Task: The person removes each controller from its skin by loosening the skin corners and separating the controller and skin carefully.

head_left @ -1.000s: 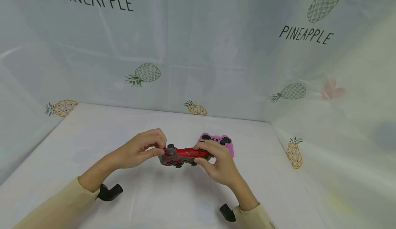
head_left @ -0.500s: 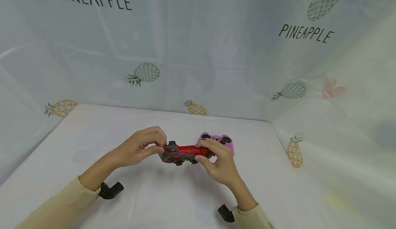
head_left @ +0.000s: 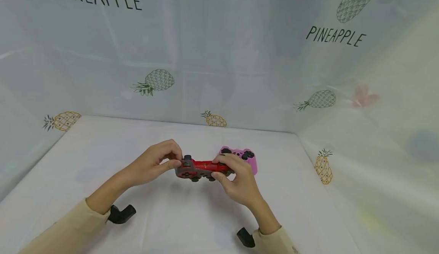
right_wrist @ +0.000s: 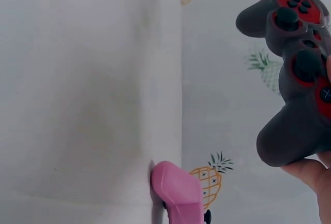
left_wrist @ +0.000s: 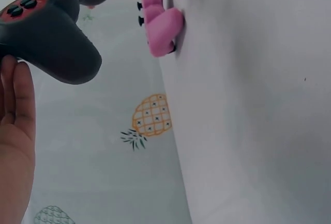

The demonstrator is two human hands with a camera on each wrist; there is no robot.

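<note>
A red game controller [head_left: 203,165] with a dark grey, soft-looking cover [left_wrist: 57,48] around its grips is held up over the table between both hands. My left hand [head_left: 151,166] pinches its left end with thumb and fingertips, near the black shoulder button. The right end is gripped by my right hand [head_left: 240,181], thumb below and fingers over the top. In the right wrist view the face shows black thumbsticks [right_wrist: 287,19] and buttons. Behind my right hand lies a pink game controller [head_left: 253,162], partly covered by that hand in the head view.
A white cloth [head_left: 164,223] covers the table. Pale curtains [head_left: 240,56] printed with pineapples stand along the back and sides. Black angled pieces [head_left: 121,214] stick out at the sleeve cuffs.
Both hands keep hold of the red controller, which has risen slightly in the head view. The head view has shifted a little. The pink controller stays where it lay.
</note>
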